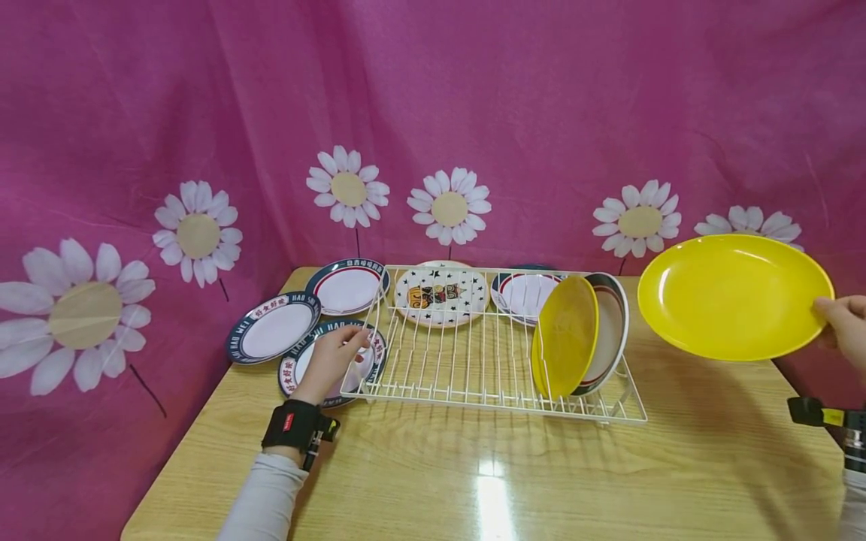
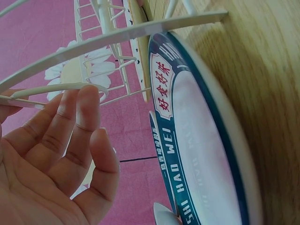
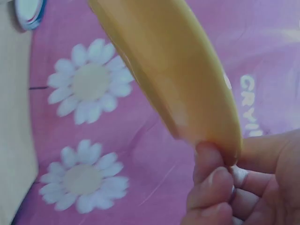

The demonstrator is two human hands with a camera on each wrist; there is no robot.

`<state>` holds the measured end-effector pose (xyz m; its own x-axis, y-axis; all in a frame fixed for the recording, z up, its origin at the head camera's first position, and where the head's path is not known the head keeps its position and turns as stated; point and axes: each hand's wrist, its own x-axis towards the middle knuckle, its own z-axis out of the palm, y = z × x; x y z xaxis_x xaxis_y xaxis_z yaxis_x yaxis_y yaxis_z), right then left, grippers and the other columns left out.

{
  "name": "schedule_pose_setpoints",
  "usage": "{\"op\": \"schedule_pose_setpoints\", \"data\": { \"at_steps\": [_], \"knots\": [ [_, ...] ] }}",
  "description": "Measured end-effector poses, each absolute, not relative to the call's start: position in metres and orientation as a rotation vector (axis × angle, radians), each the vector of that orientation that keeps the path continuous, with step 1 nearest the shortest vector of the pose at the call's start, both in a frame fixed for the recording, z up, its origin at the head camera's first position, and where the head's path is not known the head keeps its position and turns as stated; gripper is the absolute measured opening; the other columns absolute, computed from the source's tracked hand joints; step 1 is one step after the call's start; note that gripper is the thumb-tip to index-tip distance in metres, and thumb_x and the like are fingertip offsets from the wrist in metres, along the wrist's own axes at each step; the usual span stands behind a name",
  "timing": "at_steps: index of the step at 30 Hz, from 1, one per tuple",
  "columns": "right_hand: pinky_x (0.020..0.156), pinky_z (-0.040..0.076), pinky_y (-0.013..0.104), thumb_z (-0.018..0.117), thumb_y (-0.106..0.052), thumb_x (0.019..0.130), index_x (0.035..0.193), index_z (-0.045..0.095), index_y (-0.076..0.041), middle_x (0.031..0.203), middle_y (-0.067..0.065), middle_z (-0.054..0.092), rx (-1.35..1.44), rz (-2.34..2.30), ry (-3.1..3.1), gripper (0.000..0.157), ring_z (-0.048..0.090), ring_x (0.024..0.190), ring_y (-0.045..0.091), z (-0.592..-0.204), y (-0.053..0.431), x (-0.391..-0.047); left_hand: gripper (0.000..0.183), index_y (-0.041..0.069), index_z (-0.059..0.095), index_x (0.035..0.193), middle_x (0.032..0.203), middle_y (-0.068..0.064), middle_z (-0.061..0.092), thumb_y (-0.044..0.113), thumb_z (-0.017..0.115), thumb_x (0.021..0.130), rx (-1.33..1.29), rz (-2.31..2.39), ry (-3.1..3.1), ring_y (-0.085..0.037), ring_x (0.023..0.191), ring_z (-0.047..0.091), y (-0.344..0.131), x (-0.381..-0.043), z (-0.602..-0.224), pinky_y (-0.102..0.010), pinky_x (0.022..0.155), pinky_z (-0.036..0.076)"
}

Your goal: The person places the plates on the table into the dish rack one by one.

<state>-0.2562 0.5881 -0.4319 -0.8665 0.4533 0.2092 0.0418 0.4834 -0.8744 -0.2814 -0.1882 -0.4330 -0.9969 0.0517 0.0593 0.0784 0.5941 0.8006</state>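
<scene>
My right hand (image 1: 849,327) pinches the right rim of a yellow oval plate (image 1: 734,297), lifted above the table at the right. In the right wrist view, the fingers (image 3: 213,185) curl at the edge of that plate (image 3: 173,70). My left hand (image 1: 336,357) holds the left end of a white wire dish rack (image 1: 446,394). The left wrist view shows its fingers (image 2: 86,108) bent against the rack's wire (image 2: 56,87). Toward the rack's right end, another yellow plate (image 1: 564,338) leans upright beside a white plate with a dark rim (image 1: 612,330).
Dark-rimmed plates lie left of the rack: one at the back (image 1: 348,285), one at the far left (image 1: 274,327), one under my left hand (image 1: 298,372). Behind the rack lie a star-patterned plate (image 1: 441,294) and another dark-rimmed plate (image 1: 524,293). A pink flowered curtain (image 1: 541,113) backs the wooden table (image 1: 406,473).
</scene>
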Motion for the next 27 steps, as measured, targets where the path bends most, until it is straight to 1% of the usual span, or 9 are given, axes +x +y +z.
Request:
{"op": "schedule_pose_setpoints", "data": {
  "at_steps": [2,5,8,11,13,15,18,21,27],
  "knots": [
    [0.042,0.042,0.02,0.053,-0.039,0.099,0.085,0.063,-0.019,0.054,-0.021,0.054,-0.434,1.368,-2.273,0.026,0.05,0.043,0.002,-0.399,0.558,-0.25,0.039,0.008,0.064,0.121,0.103,-0.008,0.069,0.037,0.048,0.102,-0.11,-1.398,-2.777,-0.017,0.082,0.064,-0.189,-0.282,-0.433,-0.029,0.072,0.047],
    [0.045,0.039,0.015,0.048,-0.03,0.102,0.084,0.059,-0.017,0.054,-0.022,0.05,-0.429,1.328,-2.287,0.024,0.046,0.044,0.001,-0.345,0.499,-0.231,0.038,0.008,0.064,0.121,0.103,-0.009,0.069,0.037,0.048,0.102,-0.111,-1.402,-2.773,-0.017,0.082,0.064,-0.19,-0.283,-0.433,-0.028,0.072,0.047],
    [0.047,0.037,0.012,0.045,-0.023,0.102,0.075,0.054,-0.032,0.056,-0.023,0.049,-0.363,1.334,-2.277,0.03,0.044,0.047,-0.002,-0.306,0.453,-0.217,0.038,0.008,0.065,0.121,0.102,-0.009,0.069,0.037,0.048,0.102,-0.117,-1.401,-2.768,-0.017,0.081,0.065,-0.19,-0.283,-0.432,-0.028,0.072,0.047],
    [0.051,0.039,0.011,0.042,-0.024,0.104,0.077,0.053,-0.034,0.06,-0.026,0.048,-0.297,1.287,-2.355,0.031,0.044,0.052,-0.002,-0.277,0.421,-0.21,0.037,0.008,0.065,0.12,0.102,-0.009,0.069,0.036,0.048,0.102,-0.118,-1.404,-2.764,-0.017,0.08,0.065,-0.191,-0.283,-0.432,-0.028,0.071,0.047],
    [0.053,0.04,0.011,0.039,-0.029,0.104,0.09,0.062,-0.022,0.061,-0.028,0.047,-0.299,1.188,-2.443,0.028,0.045,0.055,-0.002,-0.265,0.404,-0.21,0.037,0.008,0.065,0.121,0.102,-0.009,0.069,0.036,0.048,0.102,-0.116,-1.409,-2.761,-0.017,0.08,0.065,-0.191,-0.283,-0.431,-0.028,0.071,0.047],
    [0.053,0.041,0.012,0.039,-0.035,0.104,0.104,0.063,-0.006,0.061,-0.029,0.046,-0.296,1.062,-2.532,0.038,0.046,0.056,0.0,-0.255,0.389,-0.212,0.037,0.008,0.064,0.121,0.103,-0.009,0.069,0.035,0.048,0.102,-0.117,-1.412,-2.762,-0.017,0.081,0.064,-0.19,-0.284,-0.431,-0.028,0.072,0.047],
    [0.049,0.045,0.016,0.043,-0.039,0.101,0.113,0.059,0.011,0.058,-0.025,0.048,-0.25,0.913,-2.584,0.054,0.05,0.054,0.005,-0.247,0.368,-0.214,0.037,0.007,0.064,0.122,0.103,-0.009,0.069,0.035,0.048,0.102,-0.126,-1.412,-2.762,-0.017,0.081,0.064,-0.189,-0.284,-0.431,-0.028,0.073,0.047],
    [0.045,0.045,0.023,0.049,-0.039,0.098,0.101,0.065,0.008,0.058,-0.013,0.054,-0.149,0.833,-2.596,0.05,0.051,0.051,0.012,-0.243,0.351,-0.218,0.037,0.009,0.065,0.121,0.103,-0.009,0.069,0.036,0.048,0.102,-0.125,-1.417,-2.761,-0.017,0.081,0.064,-0.188,-0.283,-0.431,-0.029,0.073,0.047],
    [0.045,0.045,0.025,0.051,-0.033,0.098,0.095,0.069,0.008,0.066,0.01,0.062,0.048,0.737,-2.667,0.045,0.053,0.05,0.014,-0.24,0.318,-0.228,0.036,0.009,0.067,0.117,0.101,-0.008,0.07,0.037,0.049,0.102,-0.117,-1.405,-2.746,-0.017,0.079,0.064,-0.188,-0.28,-0.433,-0.03,0.074,0.048]
  ]
}}
